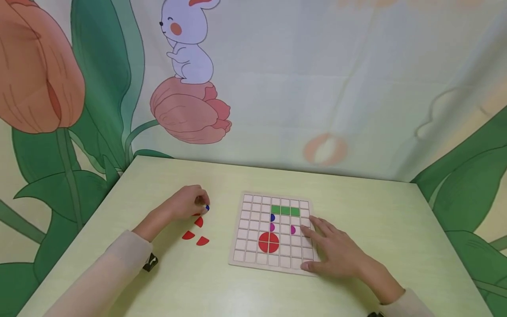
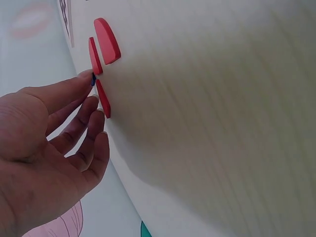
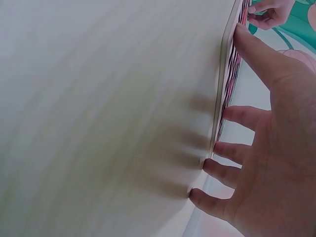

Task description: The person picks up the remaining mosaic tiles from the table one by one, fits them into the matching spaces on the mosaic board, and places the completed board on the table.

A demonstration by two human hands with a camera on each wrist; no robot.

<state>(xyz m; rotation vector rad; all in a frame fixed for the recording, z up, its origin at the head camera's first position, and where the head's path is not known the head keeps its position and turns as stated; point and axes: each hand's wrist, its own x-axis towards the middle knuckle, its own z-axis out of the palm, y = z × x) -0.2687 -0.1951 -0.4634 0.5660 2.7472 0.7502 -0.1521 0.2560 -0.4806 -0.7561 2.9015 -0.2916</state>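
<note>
On the bench (image 1: 190, 281), left: a left hand (image 1: 186, 203), its grip pinching a small blue piece (image 1: 207, 208) and covering most of it; whether the piece is touching the bench, cannot tell. Loose red quarter-rounds (image 1: 202, 241), four, lying near that hand, one being largely hidden beneath it. At centre: a gridded board (image 1: 236, 244), holding three green squares (image 1: 285, 211), a red disc of four quarters (image 1: 264, 247), one blue half-round (image 1: 272, 217) and two purple half-rounds (image 1: 293, 230). A right hand (image 1: 338, 251), its grip released, fingers spreading, is touching the board's right edge and hiding part of it. Both sleeves (image 1: 99, 273) are running out of frame.
</note>
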